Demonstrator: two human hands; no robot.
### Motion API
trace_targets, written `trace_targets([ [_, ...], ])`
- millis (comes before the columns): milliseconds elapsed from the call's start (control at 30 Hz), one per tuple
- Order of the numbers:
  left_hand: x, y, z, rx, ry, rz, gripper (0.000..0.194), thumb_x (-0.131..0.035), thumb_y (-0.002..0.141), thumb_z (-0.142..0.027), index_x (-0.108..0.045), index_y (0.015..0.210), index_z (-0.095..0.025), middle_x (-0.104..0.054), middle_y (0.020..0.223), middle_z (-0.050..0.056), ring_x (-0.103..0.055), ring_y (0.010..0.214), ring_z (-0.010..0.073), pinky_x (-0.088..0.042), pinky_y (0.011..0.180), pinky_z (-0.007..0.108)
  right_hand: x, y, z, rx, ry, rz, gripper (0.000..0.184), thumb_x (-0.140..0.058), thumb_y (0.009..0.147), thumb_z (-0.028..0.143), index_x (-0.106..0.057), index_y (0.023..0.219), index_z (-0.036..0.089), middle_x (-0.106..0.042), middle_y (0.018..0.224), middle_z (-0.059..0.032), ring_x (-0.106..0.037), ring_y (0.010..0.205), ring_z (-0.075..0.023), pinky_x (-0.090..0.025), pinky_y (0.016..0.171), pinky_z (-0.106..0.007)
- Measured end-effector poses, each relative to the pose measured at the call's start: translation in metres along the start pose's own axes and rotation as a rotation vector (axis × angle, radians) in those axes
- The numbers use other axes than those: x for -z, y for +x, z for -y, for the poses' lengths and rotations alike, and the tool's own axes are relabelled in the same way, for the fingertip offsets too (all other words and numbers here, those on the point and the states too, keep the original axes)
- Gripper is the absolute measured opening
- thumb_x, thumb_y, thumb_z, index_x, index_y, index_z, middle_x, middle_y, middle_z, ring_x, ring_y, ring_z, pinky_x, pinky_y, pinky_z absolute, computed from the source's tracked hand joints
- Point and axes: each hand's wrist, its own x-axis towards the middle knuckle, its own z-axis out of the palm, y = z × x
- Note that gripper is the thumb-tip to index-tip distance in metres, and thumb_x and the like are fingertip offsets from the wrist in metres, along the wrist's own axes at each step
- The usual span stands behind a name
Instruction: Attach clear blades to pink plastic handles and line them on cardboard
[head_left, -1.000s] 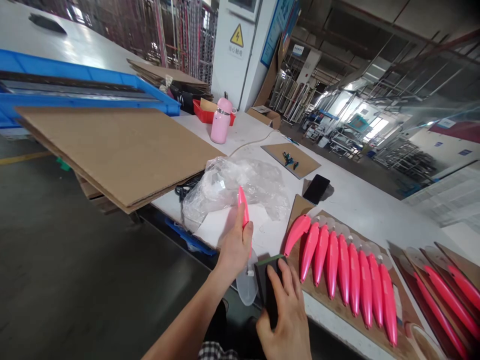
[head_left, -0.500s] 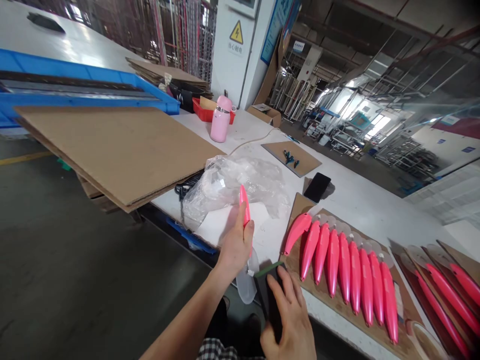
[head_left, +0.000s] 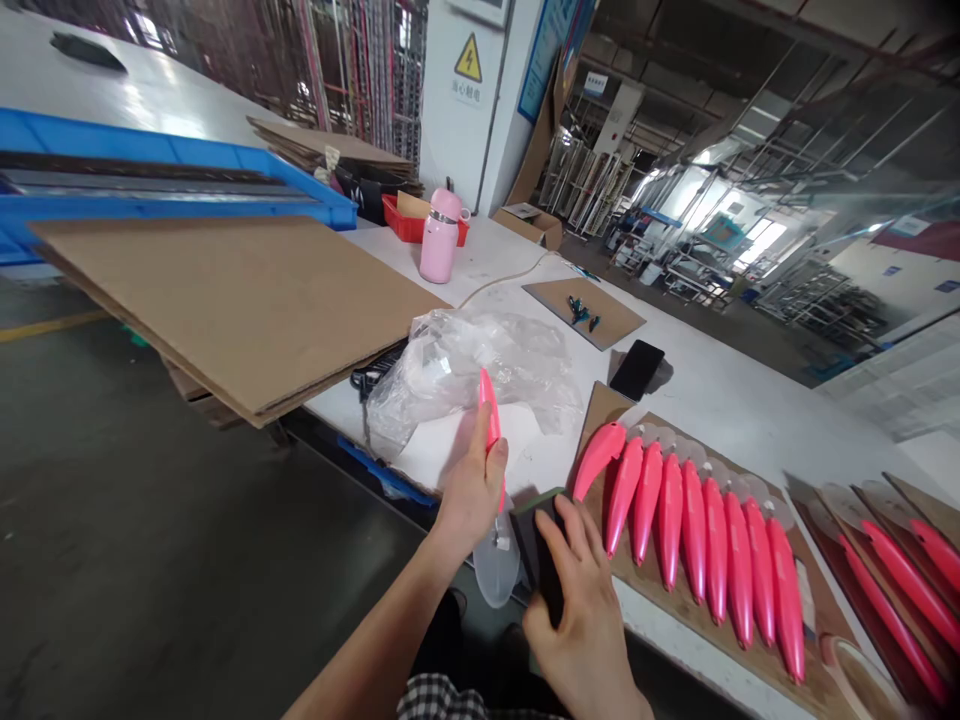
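Head view: by the near edge of the tabletop (head_left: pixel 735 410), the left hand (head_left: pixel 471 492) has its fingers clamped on a pink piece (head_left: pixel 489 402), tip toward the far edge, with a clear flap (head_left: pixel 496 572) at its lower end. Just beside it, the right hand (head_left: pixel 585 608) has its fingers closed around a dark block (head_left: pixel 537 545). Similar pink pieces (head_left: pixel 694 525) lie in a row on a cardboard sheet (head_left: pixel 597 408); a black phone (head_left: pixel 637 370) sits at that sheet's far left corner. Crumpled clear plastic (head_left: pixel 517 350) lies beyond the left hand.

"当心触电" shock sign (head_left: pixel 468 72), white pillar (head_left: pixel 459 145)
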Motion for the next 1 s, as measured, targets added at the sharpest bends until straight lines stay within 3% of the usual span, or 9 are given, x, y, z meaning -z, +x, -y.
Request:
trace_targets([
  [133,0.001,0.0,0.0,0.001,0.015,0.031,0.059,-0.026,0.098,-0.042,-0.017,0.15,-0.018,-0.061,0.123,0.014,-0.055,0.116,0.0301,-0.043,0.098,0.045,0.008,-0.022,-0.008,0.051,-0.077,0.132,0.078,-0.045,0.055,-0.003,-0.05,0.128,0.021,-0.043,0.143,-0.0096,-0.038,0.132,-0.0361,-0.048,0.098,-0.054],
  [233,0.001,0.001,-0.001,0.02,-0.002,0.037,0.058,-0.025,0.098,-0.043,-0.017,0.15,-0.018,-0.063,0.12,0.014,-0.056,0.115,0.0303,-0.043,0.098,0.046,0.014,-0.034,-0.016,0.051,-0.077,0.13,0.077,-0.044,0.056,-0.003,-0.048,0.129,0.021,-0.04,0.145,-0.0095,-0.037,0.132,-0.0368,-0.047,0.098,-0.055],
  [333,0.001,0.002,-0.001,0.031,-0.013,0.042,0.058,-0.026,0.098,-0.041,-0.017,0.15,-0.018,-0.06,0.125,0.014,-0.049,0.124,0.0312,-0.039,0.102,0.047,0.015,-0.024,-0.016,0.02,-0.021,0.054,0.076,-0.044,0.063,0.002,-0.039,0.136,0.021,-0.03,0.15,-0.0075,-0.028,0.137,-0.0367,-0.043,0.101,-0.059],
  [433,0.001,0.002,0.0,0.005,-0.029,0.05,0.057,-0.027,0.098,-0.039,-0.015,0.15,-0.019,-0.048,0.14,0.013,-0.039,0.133,0.0291,-0.036,0.107,0.046,0.009,-0.003,-0.011,0.035,0.001,0.012,0.072,-0.044,0.068,0.004,-0.037,0.137,0.021,-0.03,0.15,-0.0074,-0.026,0.138,-0.0353,-0.042,0.101,-0.06],
  [567,0.001,0.002,0.0,-0.006,-0.04,0.052,0.056,-0.027,0.098,-0.04,-0.016,0.15,-0.022,-0.04,0.147,0.011,-0.033,0.137,0.0281,-0.033,0.109,0.047,0.002,0.019,-0.004,0.057,0.014,0.004,0.071,-0.045,0.064,0.002,-0.042,0.133,0.018,-0.034,0.147,-0.0106,-0.028,0.137,-0.0349,-0.041,0.103,-0.061],
  [700,0.002,0.001,-0.001,-0.011,-0.04,0.061,0.057,-0.028,0.098,-0.039,-0.017,0.15,-0.02,-0.034,0.15,0.012,-0.026,0.14,0.0296,-0.031,0.11,0.048,0.006,0.021,-0.001,0.045,-0.004,0.041,0.072,-0.045,0.062,0.001,-0.045,0.132,0.018,-0.035,0.147,-0.0104,-0.027,0.137,-0.0354,-0.04,0.103,-0.061],
  [833,0.002,0.001,0.0,-0.022,-0.033,0.063,0.057,-0.028,0.098,-0.039,-0.016,0.15,-0.02,-0.039,0.148,0.013,-0.031,0.138,0.029,-0.034,0.109,0.048,0.014,0.02,-0.002,0.106,0.0,0.136,0.078,-0.046,0.059,0.002,-0.043,0.134,0.022,-0.031,0.15,-0.0072,-0.024,0.139,-0.0345,-0.041,0.103,-0.06],
  [1000,0.0,0.002,0.003,-0.032,-0.046,0.056,0.057,-0.028,0.098,-0.039,-0.016,0.15,-0.019,-0.043,0.145,0.014,-0.038,0.134,0.0281,-0.034,0.109,0.047,0.015,0.023,-0.003,0.08,0.014,0.108,0.075,-0.045,0.059,0.0,-0.045,0.132,0.02,-0.034,0.148,-0.0082,-0.025,0.139,-0.0322,-0.039,0.106,-0.059],
])
